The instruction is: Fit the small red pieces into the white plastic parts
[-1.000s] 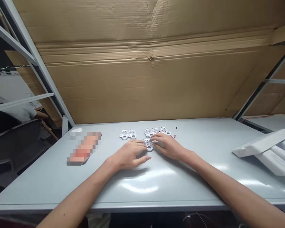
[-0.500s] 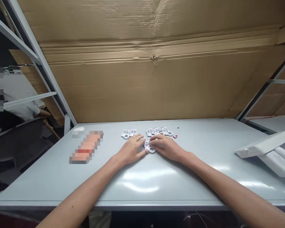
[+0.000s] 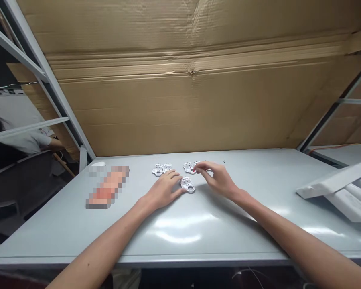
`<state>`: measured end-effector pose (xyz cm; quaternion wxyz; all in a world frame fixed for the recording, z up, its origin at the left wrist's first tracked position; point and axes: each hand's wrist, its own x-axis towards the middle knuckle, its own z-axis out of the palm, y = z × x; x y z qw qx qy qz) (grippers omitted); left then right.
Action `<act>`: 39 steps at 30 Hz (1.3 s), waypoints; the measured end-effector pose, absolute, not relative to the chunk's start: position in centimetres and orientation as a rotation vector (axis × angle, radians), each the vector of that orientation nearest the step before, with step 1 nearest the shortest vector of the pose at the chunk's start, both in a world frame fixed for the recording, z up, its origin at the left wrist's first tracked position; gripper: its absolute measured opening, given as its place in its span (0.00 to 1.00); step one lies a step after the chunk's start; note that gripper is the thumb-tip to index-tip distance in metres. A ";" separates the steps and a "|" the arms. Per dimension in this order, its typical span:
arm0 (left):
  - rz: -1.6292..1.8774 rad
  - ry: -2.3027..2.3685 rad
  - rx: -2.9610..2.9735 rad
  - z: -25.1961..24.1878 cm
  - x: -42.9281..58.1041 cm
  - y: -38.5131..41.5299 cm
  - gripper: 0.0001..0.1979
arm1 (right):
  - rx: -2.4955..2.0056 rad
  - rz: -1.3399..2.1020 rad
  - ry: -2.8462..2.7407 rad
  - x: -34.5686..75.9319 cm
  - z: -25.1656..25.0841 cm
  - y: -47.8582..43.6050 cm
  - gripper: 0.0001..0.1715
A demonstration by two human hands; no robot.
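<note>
Left hand holds the left edge of a ring-ended white plastic plate; right hand, beyond and rightward, pinches a small red piece.

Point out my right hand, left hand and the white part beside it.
Right hand (image 3: 219, 179): head view, back of hand.
Left hand (image 3: 164, 190): head view, back of hand.
White part (image 3: 186, 184): head view, middle of its body.

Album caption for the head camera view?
Left hand touching one white part, right hand near similar pieces, atop a pale table.
</note>
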<state>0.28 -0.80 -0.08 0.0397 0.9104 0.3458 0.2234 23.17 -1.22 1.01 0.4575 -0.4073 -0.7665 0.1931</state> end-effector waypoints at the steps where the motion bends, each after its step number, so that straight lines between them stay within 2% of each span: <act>1: 0.681 1.060 2.784 -0.1 0.2 -0.8 0.14 | -1.000 0.647 -1.751 23.4 1.3 -1.2 0.12; 4: 0.679 1.062 2.762 0.1 0.2 -0.9 0.14 | -0.961 1.104 -1.331 24.1 1.9 -0.7 0.15; 8: 0.676 1.057 2.745 0.2 0.3 -0.9 0.14 | -0.969 1.468 -0.916 24.8 2.3 -0.3 0.07; 9: 0.675 1.056 2.742 0.2 0.3 -0.9 0.14 | -0.977 1.531 -0.825 24.8 2.4 -0.2 0.09; 14: 0.677 1.064 2.730 0.0 0.3 -0.9 0.14 | -0.899 1.700 -0.555 24.3 2.6 -0.4 0.20; 20: 0.688 1.054 2.745 0.1 0.2 -0.9 0.15 | -0.912 1.680 -0.538 24.5 2.7 -0.1 0.16; 24: 0.740 0.985 2.766 0.2 0.1 -0.9 0.15 | -0.959 1.637 -0.609 24.3 3.1 -0.3 0.09; 28: 0.777 0.872 2.816 0.5 0.2 -1.1 0.13 | -0.992 1.599 -0.736 24.1 3.2 -0.7 0.09; 31: 0.669 0.733 2.892 1.0 0.3 -1.5 0.13 | -1.068 1.495 -0.983 24.7 2.9 -0.5 0.10; 33: 0.556 0.690 2.923 1.3 0.3 -1.8 0.14 | -1.177 1.260 -1.315 25.6 2.8 -0.3 0.11; 37: 0.432 0.734 2.920 2.0 0.2 -2.1 0.15 | -1.316 0.485 -2.063 27.9 3.1 0.0 0.12; 39: 0.414 0.778 2.909 2.1 -0.1 -2.0 0.15 | -1.355 0.353 -2.229 28.8 3.5 0.0 0.14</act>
